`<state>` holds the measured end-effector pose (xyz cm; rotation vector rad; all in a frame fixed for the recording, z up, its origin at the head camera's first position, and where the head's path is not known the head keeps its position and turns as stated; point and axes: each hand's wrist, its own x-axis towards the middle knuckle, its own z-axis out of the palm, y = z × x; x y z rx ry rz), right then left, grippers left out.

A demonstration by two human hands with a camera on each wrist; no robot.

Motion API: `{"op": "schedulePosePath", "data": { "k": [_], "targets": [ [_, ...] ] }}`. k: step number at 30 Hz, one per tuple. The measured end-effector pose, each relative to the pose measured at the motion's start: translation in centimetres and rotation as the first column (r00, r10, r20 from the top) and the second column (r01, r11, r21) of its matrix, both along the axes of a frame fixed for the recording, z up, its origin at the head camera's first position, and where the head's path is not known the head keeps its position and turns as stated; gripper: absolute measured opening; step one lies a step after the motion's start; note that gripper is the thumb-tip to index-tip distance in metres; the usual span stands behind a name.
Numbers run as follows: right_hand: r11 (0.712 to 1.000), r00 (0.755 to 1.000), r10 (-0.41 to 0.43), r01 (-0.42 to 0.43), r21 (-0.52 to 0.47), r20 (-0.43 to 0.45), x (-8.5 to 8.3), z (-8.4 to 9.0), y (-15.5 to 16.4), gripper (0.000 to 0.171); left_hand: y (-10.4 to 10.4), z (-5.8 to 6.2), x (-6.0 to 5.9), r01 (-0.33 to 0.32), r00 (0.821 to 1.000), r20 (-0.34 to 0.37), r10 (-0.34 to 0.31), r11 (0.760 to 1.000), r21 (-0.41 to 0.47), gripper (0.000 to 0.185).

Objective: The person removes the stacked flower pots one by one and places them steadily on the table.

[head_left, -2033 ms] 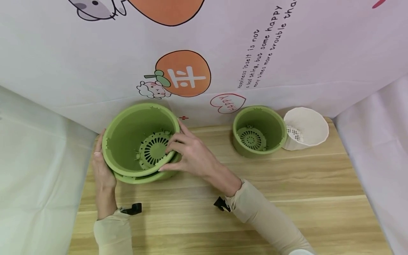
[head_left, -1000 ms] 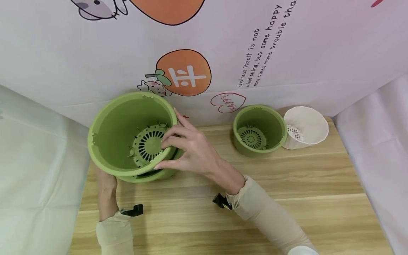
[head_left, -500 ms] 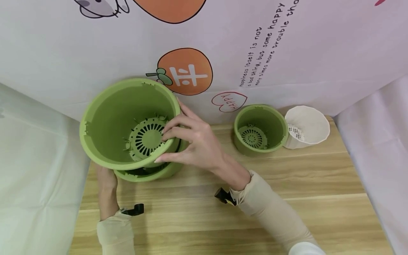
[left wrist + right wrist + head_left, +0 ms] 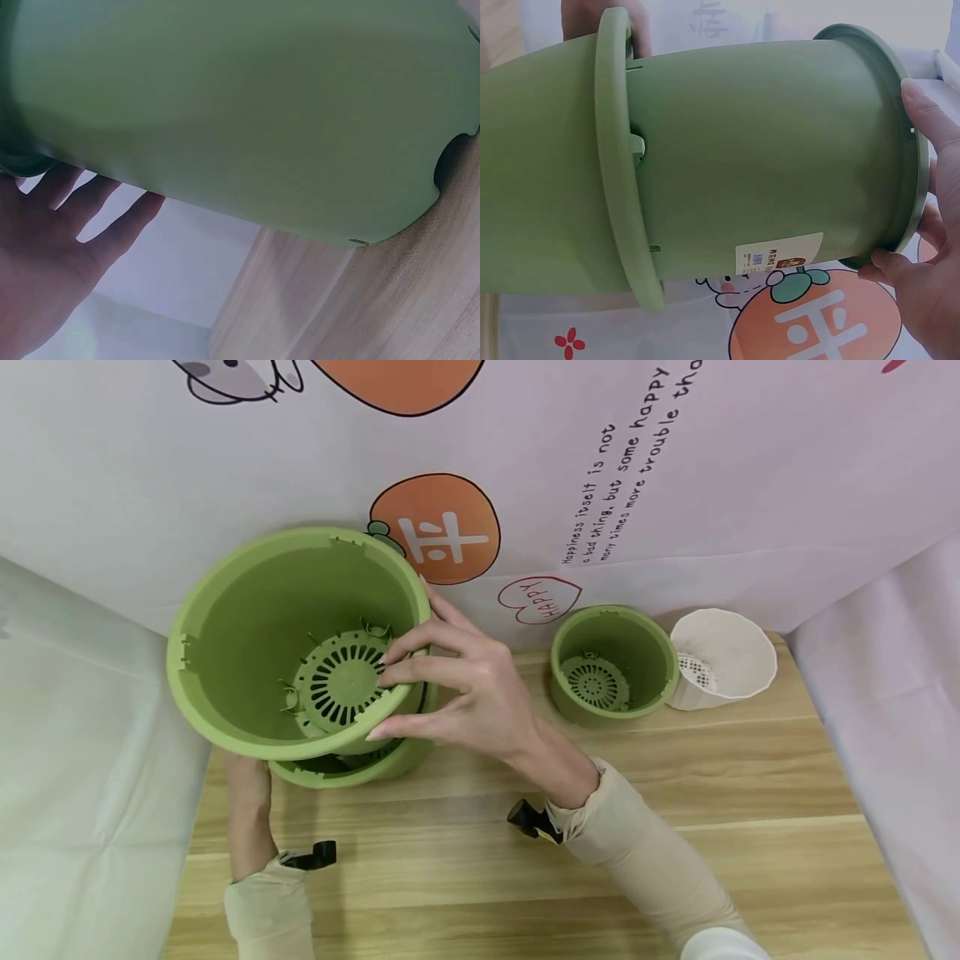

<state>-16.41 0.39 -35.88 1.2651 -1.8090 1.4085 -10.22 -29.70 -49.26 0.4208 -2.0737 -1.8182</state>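
Observation:
My right hand (image 4: 480,693) pinches the near-right rim of a large green flowerpot (image 4: 247,627), thumb outside and fingertips inside. This pot is tilted, its slotted base showing through the mouth. In the right wrist view, much of its wall shows, with a paper label (image 4: 780,255), and its lower end sits inside a second green flowerpot (image 4: 540,172). My left hand (image 4: 250,781) is mostly hidden under the upper pot in the head view. The left wrist view shows its fingers (image 4: 120,225) against the lower pot's wall; in the right wrist view it holds that pot's rim.
A smaller green pot (image 4: 600,714) with a slotted base stands at the back right of the wooden table (image 4: 420,877). Touching it is a white pot (image 4: 738,660) with a perforated base. A printed white cloth (image 4: 487,435) hangs behind, and plain cloth closes off both sides.
My right hand has raised the upper pot out of the lower one, toward the camera and slightly left. The gap between their rims has widened. My left hand stays low at the lower pot.

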Motion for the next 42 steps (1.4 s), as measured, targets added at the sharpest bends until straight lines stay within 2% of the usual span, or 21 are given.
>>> {"op": "schedulePosePath", "data": {
  "k": [2, 4, 7, 9, 12, 16, 22, 25, 29, 32, 36, 42],
  "targets": [
    [1.000, 1.000, 0.002, -0.003, -0.021, -0.004, 0.1, 0.4, 0.2, 0.038, 0.0, 0.1, 0.1, -0.011, 0.998, 0.066, 0.014, 0.999, -0.035, 0.019],
    [0.999, 1.000, -0.002, 0.002, -0.041, -0.011, 0.1, 0.8, 0.4, 0.038, 0.1, 0.1, 0.0, 0.003, 0.998, 0.065, -0.003, 1.000, 0.004, 0.018],
    [0.998, 0.999, -0.021, 0.019, -0.063, -0.030, 0.2, 1.3, 0.9, 0.038, 0.1, 0.0, -0.2, 0.045, 0.998, 0.035, -0.047, 0.998, 0.051, 0.019],
    [0.997, 0.999, -0.030, 0.027, -0.078, -0.038, 0.1, 1.4, 1.3, 0.038, 0.1, -0.1, -0.4, 0.093, 0.996, -0.021, -0.092, 0.992, 0.083, 0.026],
    [0.995, 0.998, -0.048, 0.044, -0.095, -0.047, 0.0, 1.7, 2.0, 0.037, 0.0, -0.1, -0.6, 0.149, 0.988, -0.059, -0.145, 0.987, 0.068, 0.040],
    [0.991, 0.996, -0.075, 0.069, -0.111, -0.052, -0.1, 1.7, 2.6, 0.036, -0.1, 0.1, -0.8, 0.179, 0.982, -0.069, -0.175, 0.982, 0.061, 0.053],
    [0.991, 0.994, -0.091, 0.085, -0.107, -0.055, -0.2, 1.5, 3.3, 0.038, -0.1, 0.2, -0.8, 0.149, 0.988, -0.048, -0.145, 0.986, 0.077, 0.055],
    [0.990, 0.994, -0.098, 0.092, -0.106, -0.055, -0.2, 1.4, 3.5, 0.042, -0.1, 0.1, -0.8, 0.152, 0.987, -0.071, -0.146, 0.984, 0.090, 0.054],
    [0.987, 0.993, -0.113, 0.107, -0.121, -0.044, -0.1, 1.1, 3.8, 0.042, -0.3, -0.1, -0.7, 0.153, 0.983, -0.108, -0.151, 0.988, 0.014, 0.053],
    [0.985, 0.991, -0.126, 0.121, -0.121, -0.033, 0.0, 0.8, 4.2, 0.041, -0.5, -0.1, -0.6, 0.152, 0.982, -0.110, -0.157, 0.987, -0.048, 0.054],
    [0.983, 0.989, -0.144, 0.140, -0.116, -0.024, 0.1, 0.7, 5.1, 0.041, -0.8, -0.1, -0.7, 0.182, 0.976, -0.123, -0.182, 0.983, -0.016, 0.056],
    [0.974, 0.982, -0.186, 0.182, -0.138, -0.020, 0.2, 0.8, 6.2, 0.043, -1.2, 0.1, -1.0, 0.178, 0.978, -0.103, -0.182, 0.983, -0.047, 0.050]
  ]
}}
